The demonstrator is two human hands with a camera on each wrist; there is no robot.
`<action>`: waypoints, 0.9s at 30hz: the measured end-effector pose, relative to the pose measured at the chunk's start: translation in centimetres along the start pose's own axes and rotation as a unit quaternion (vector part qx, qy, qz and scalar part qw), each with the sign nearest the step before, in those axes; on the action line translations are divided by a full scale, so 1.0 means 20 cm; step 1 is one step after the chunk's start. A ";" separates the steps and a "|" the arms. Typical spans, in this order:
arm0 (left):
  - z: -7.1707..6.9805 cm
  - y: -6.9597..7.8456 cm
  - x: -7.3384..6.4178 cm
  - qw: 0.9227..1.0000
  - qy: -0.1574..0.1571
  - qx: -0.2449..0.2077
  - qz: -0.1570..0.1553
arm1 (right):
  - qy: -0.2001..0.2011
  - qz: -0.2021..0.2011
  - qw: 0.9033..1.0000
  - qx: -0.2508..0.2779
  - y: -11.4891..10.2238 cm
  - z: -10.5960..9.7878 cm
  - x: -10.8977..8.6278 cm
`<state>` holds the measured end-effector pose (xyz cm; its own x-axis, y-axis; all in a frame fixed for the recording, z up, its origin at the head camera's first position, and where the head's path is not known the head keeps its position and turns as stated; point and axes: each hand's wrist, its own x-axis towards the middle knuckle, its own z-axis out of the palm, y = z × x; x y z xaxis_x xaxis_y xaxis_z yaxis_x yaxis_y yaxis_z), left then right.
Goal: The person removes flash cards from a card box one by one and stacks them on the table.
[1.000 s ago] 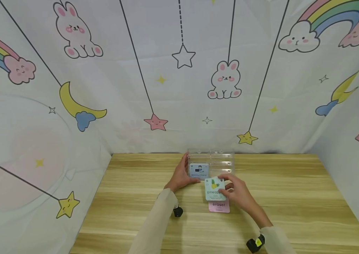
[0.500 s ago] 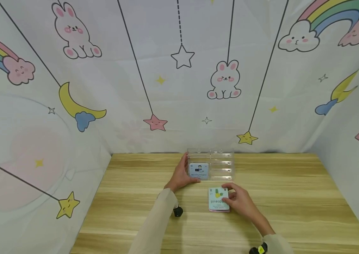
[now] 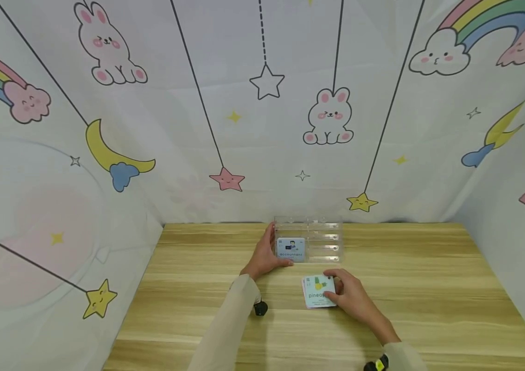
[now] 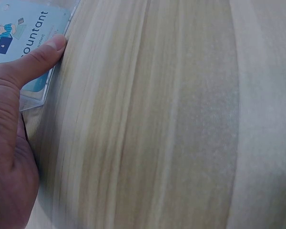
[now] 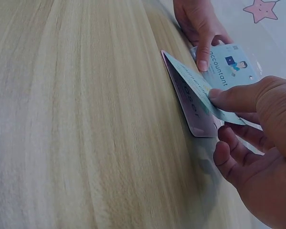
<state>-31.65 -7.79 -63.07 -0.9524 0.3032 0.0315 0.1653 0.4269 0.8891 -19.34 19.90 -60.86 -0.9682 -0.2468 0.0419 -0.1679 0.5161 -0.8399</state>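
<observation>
My left hand (image 3: 262,259) grips the left side of a clear plastic card case (image 3: 325,251), thumb at its front edge and fingers along its side. A blue "accountant" flash card (image 3: 290,249) lies in the case's left half. Between thumb and fingers, my right hand (image 3: 354,296) pinches a pale green pineapple flash card (image 3: 316,299) in front of the case. In the right wrist view, this card slants over a pink "eraser" flash card (image 5: 199,125) lying at the wooden table, the two meeting at one end. From the head, only a pink edge shows.
The case's right half has several clear ridged slots. Behind the wooden table (image 3: 429,288) hangs a white curtain (image 3: 262,144) printed with rabbits, stars and rainbows, which also runs along both sides. Dark wrist cameras sit on both sleeves.
My right hand has brought the pineapple card toward me, over the eraser card, then shifted slightly so a pink edge shows at its left. My left hand stays on the case.
</observation>
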 end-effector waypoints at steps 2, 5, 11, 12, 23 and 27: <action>0.00 0.00 0.00 1.000 0.002 -0.002 0.001 | 0.001 0.001 1.000 -0.005 0.00 0.01 0.01; 0.00 0.00 0.00 1.000 0.004 -0.003 0.000 | 0.001 -0.002 1.000 -0.021 0.01 0.01 0.02; 0.01 0.01 -0.01 1.000 0.002 -0.005 -0.003 | 0.004 -0.015 0.998 -0.069 0.00 0.02 0.01; 0.00 0.01 -0.01 1.000 0.002 -0.008 -0.002 | 0.005 -0.015 0.997 -0.076 0.00 0.02 0.01; 0.01 0.00 0.00 1.000 0.007 -0.005 0.008 | 0.002 -0.018 0.993 -0.114 0.02 0.03 0.01; 0.01 0.01 0.00 1.000 0.006 -0.004 0.007 | -0.001 -0.027 0.993 -0.113 0.02 0.03 0.01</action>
<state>-31.56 -7.65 -63.01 -0.9530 0.2991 0.0488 0.1761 0.4153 0.8925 -19.52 19.62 -61.57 -0.9566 -0.2796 0.0823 -0.2563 0.6727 -0.6941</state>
